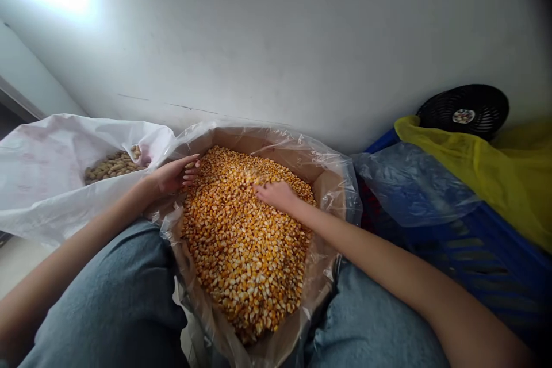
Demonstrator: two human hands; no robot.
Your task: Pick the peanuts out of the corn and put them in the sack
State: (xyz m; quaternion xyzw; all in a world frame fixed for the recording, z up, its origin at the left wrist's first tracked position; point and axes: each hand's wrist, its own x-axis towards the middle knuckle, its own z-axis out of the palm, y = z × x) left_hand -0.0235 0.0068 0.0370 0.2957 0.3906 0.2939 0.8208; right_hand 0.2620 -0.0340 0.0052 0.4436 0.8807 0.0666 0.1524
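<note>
Yellow-orange corn kernels (254, 241) fill a large brown-lined bag (241, 139) with a clear plastic liner (340, 184), standing between my knees. At the bag's left rim, my left hand (175, 175) is cupped with its fingers curled. Something small and tan shows between its fingers, too small to name for certain. My right hand (278, 194) reaches over the middle of the corn from the right. Its fingertips touch the kernels and are partly hidden, and the kernels just beside them are blurred by motion.
To the left, a white sack (47, 167) holds unshelled peanuts (112, 167). On the right stands a blue plastic crate (483, 241) with clear plastic (418, 184), yellow mesh (478, 161) and a black fan (466, 110). A pale wall (280, 40) rises behind the bag.
</note>
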